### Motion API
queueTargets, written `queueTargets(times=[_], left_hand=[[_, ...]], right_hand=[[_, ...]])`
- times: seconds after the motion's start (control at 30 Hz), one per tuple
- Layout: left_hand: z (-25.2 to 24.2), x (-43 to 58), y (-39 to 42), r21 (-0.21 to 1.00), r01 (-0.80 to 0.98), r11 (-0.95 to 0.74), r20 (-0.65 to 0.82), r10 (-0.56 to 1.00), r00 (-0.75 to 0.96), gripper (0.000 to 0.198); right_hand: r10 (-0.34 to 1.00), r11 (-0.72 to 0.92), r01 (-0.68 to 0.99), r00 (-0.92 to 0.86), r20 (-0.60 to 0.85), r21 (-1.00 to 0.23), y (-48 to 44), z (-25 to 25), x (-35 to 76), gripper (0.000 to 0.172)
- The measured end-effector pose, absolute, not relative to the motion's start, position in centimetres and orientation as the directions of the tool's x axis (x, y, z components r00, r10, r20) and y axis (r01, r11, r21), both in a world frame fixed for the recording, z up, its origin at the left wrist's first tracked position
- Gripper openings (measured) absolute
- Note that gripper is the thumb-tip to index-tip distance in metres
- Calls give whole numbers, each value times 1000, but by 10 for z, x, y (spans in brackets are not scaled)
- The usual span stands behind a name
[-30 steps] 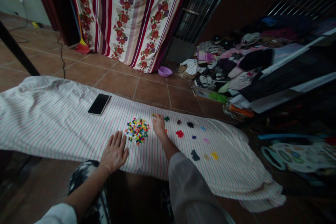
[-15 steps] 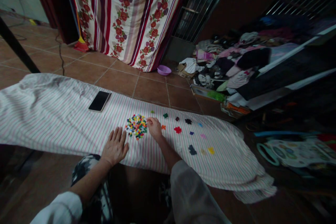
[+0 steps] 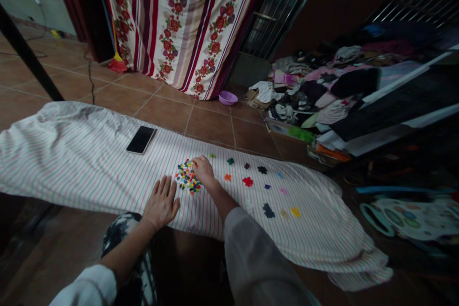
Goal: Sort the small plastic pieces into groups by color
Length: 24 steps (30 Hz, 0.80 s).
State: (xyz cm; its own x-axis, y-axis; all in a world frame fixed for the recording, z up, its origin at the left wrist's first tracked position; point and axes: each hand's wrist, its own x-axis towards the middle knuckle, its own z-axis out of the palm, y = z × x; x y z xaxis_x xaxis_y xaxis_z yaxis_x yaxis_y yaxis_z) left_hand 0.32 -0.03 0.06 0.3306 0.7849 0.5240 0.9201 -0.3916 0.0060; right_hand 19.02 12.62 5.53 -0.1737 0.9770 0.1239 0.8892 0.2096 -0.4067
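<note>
A mixed heap of small coloured pieces point(image 3: 187, 179), like tiny beads or tiles, lies on a striped cloth point(image 3: 89, 167). My right hand point(image 3: 202, 171) is at the heap's upper right side, fingers bent and drawn together over the pieces; what they hold, if anything, is too small to make out. Flat on the cloth just left of the heap rests my left hand point(image 3: 160, 204), fingers stretched out. To the right sit small single-colour groups, among them red pieces point(image 3: 247, 181), dark grey pieces point(image 3: 268, 210), yellow pieces point(image 3: 295, 212) and green pieces point(image 3: 230, 161).
A phone point(image 3: 141, 140) lies on the cloth, left of the heap. Beyond the cloth's far edge are a tiled floor, a purple basin point(image 3: 228, 98), a floral curtain point(image 3: 172, 24) and a broom point(image 3: 117, 63). Piled clothes point(image 3: 322, 86) fill the right background.
My right hand has moved left, from the heap's right edge onto its upper right part. My left hand stays flat beside the heap. The whole view has shifted slightly.
</note>
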Motion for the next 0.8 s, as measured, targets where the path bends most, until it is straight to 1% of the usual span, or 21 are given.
queueTargets(times=[0.13,0.3,0.47,0.6,0.8], left_hand=[[2,3,-1,7,920,-393,513,791,334,55],[2,4,-1,67,916,-396,502,807,312,56],[5,3,-2,21,915,-402,515,789,335,54],[7,4,-2,6,916,-401,530,778,337,53],[4,4,0,49,914,-403,527,788,320,54]], right_hand=[[986,170,922,-158,63,-347,131,61,182,25],[988,152,933,-146,42,-328,134,61,175,22],[994,110,952,-104,35,-285,134,60,171,20],[994,111,935,-103,41,-338,130,62,172,16],[985,160,855,-108,132,-494,127,58,179,12]])
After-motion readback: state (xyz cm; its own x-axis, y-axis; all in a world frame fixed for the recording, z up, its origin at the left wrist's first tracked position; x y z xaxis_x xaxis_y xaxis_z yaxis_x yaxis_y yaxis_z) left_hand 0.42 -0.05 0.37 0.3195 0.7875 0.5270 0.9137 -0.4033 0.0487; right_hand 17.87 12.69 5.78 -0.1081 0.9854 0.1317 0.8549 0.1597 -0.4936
